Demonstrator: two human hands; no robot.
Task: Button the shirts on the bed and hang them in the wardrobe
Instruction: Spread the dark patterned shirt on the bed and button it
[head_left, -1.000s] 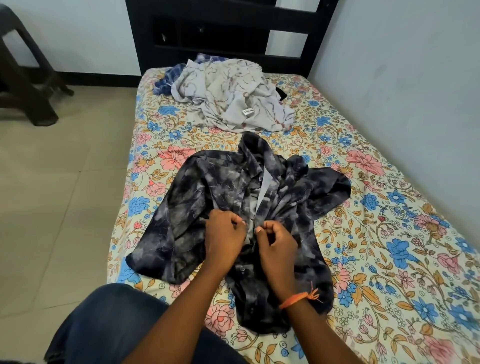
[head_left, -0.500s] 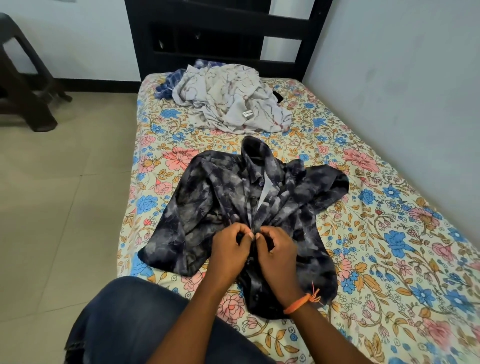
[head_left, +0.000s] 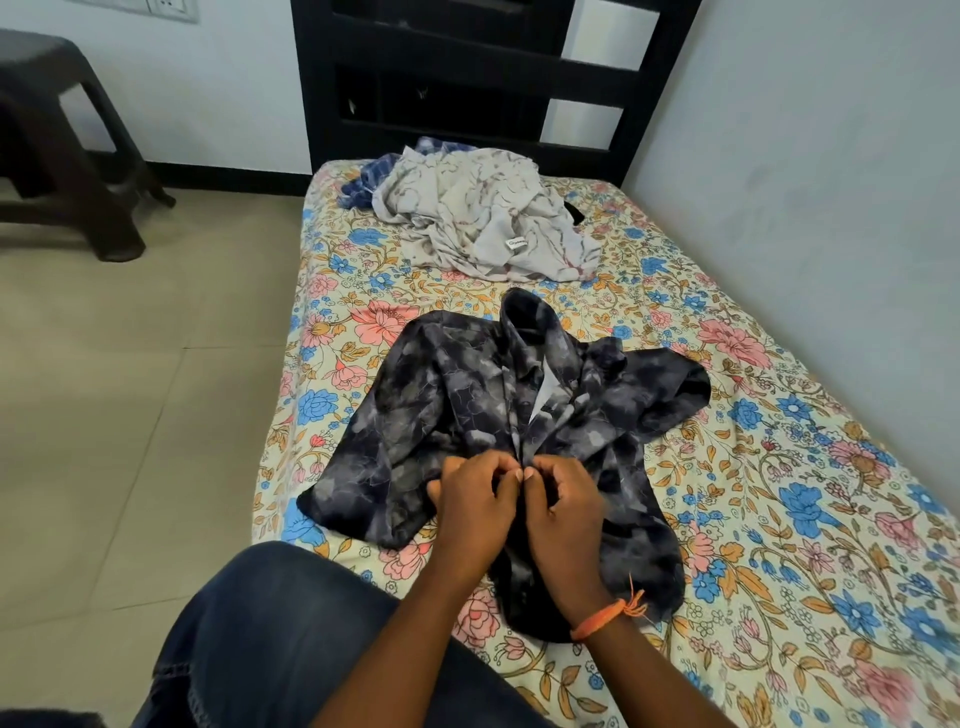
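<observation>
**Both hands working the placket of the dark shirt**

The dark patterned shirt (head_left: 467, 405) is lying spread across the middle of the bed (head_left: 779, 493), collar pointing toward the headboard (head_left: 467, 67), hem reaching toward the near edge. The left hand (head_left: 475, 506) is pinching one front edge, fingers curled tight on the cloth, and the right hand (head_left: 563, 512) is pinching the other, thumbs meeting right at the opening. Whether a button is between them, one cannot tell. An orange thread band (head_left: 608, 616) is sitting on the right wrist. Farther up, near the head end, a pale crumpled shirt (head_left: 483, 218) is lying over a blue checked one (head_left: 374, 179). A denim-clad knee (head_left: 270, 634) is pressing against the near left edge. A dark plastic stool (head_left: 67, 156) is standing on the floor, off to the left.
</observation>
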